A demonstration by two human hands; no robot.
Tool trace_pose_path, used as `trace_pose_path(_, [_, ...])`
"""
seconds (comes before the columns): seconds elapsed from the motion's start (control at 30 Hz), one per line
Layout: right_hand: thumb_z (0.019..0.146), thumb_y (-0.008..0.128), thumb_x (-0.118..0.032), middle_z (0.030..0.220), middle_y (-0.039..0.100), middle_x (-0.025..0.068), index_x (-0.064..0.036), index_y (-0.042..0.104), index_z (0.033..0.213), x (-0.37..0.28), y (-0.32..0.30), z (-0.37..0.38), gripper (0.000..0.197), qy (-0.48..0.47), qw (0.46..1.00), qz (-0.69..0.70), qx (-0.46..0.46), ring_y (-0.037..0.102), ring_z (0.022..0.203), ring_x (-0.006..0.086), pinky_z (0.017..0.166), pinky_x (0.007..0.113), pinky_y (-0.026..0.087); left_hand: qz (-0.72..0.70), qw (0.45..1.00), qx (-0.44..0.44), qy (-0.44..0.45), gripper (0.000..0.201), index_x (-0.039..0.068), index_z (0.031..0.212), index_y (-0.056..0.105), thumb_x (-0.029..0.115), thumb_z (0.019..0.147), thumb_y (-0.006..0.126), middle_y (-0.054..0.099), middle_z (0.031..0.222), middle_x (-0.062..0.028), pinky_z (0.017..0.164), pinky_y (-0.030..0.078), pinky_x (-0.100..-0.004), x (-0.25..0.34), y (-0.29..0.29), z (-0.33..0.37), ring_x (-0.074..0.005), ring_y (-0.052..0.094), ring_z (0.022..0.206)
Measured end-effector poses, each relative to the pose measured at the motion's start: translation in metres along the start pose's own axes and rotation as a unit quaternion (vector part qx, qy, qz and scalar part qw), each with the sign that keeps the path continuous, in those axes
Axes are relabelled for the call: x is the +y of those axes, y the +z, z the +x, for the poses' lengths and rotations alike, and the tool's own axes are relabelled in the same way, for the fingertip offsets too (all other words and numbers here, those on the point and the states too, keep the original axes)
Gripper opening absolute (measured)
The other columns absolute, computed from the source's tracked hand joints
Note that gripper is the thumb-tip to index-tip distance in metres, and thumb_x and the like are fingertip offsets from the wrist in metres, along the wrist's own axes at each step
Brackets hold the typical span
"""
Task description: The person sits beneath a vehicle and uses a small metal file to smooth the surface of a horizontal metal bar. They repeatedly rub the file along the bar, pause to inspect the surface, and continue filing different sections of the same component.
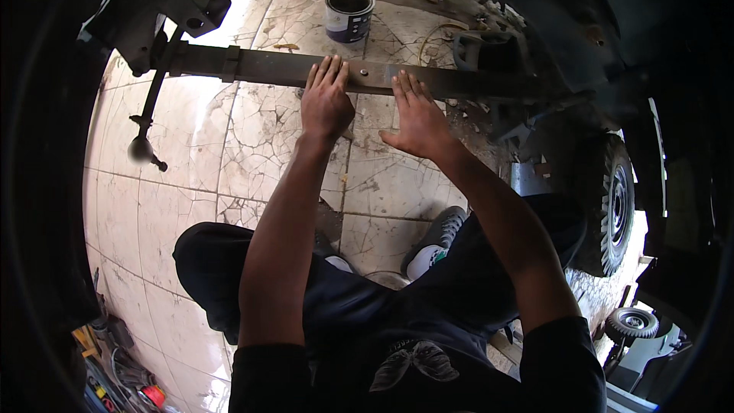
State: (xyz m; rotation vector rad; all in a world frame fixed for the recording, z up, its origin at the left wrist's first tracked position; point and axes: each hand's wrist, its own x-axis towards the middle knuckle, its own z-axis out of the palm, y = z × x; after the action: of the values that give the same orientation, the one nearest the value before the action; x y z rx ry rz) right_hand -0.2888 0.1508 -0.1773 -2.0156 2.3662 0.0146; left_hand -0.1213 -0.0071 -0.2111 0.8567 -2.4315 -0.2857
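I'm in what looks like a vehicle repair workshop. The long metal bar (275,67) in front of me has a heavy dark bracket (200,14) beside its left end, like parts under a vehicle. Just beyond the bar stands an open, stained can (349,24), and the floor (180,206) around the bar is cracked, dirty tile. Right of the bar and closer to me is a chunky-treaded tyre (618,203), with a smaller wheel (633,323) farther back. Well back from the bar, on my left, lies a jumble of tools and parts (126,367).
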Motion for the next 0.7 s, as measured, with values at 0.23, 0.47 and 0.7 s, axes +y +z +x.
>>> trace_pose_path(0.23, [0.086, 0.074, -0.061, 0.173, 0.025, 0.032, 0.0099, 0.024, 0.166, -0.002, -0.006, 0.058, 0.118, 0.015, 1.0, 0.013, 0.014, 0.022, 0.164, 0.0408, 0.135, 0.046, 0.018, 0.064, 0.997, -0.02, -0.042, 0.05, 0.003, 0.151, 0.059, 0.017, 0.103, 0.056, 0.053, 0.163, -0.0155, 0.133, 0.026, -0.0456, -0.022, -0.01, 0.01, -0.0291, 0.043, 0.157])
trace_pose_path(0.47, [0.087, 0.077, -0.06, 0.177, 0.018, 0.0284, 0.006, 0.014, 0.169, -0.019, -0.012, 0.031, 0.123, -0.048, 0.997, -0.01, -0.056, 0.02, 0.165, 0.0402, 0.135, 0.047, 0.02, 0.061, 0.997, -0.031, -0.035, 0.05, 0.006, 0.15, 0.061, 0.019, 0.102, 0.062, 0.052, 0.165, -0.0127, 0.133, 0.027, -0.043, -0.04, -0.014, 0.001, -0.0265, 0.043, 0.157])
trace_pose_path(0.7, [0.088, 0.076, -0.053, 0.177, 0.021, 0.0269, 0.0053, 0.017, 0.169, -0.014, -0.005, 0.064, 0.117, 0.022, 1.0, -0.004, -0.011, 0.022, 0.165, 0.0379, 0.135, 0.046, 0.02, 0.022, 1.0, 0.008, -0.019, 0.046, 0.003, 0.145, 0.065, 0.013, 0.101, 0.055, 0.057, 0.16, -0.013, 0.132, 0.028, -0.0425, -0.027, -0.007, 0.005, -0.0261, 0.045, 0.155])
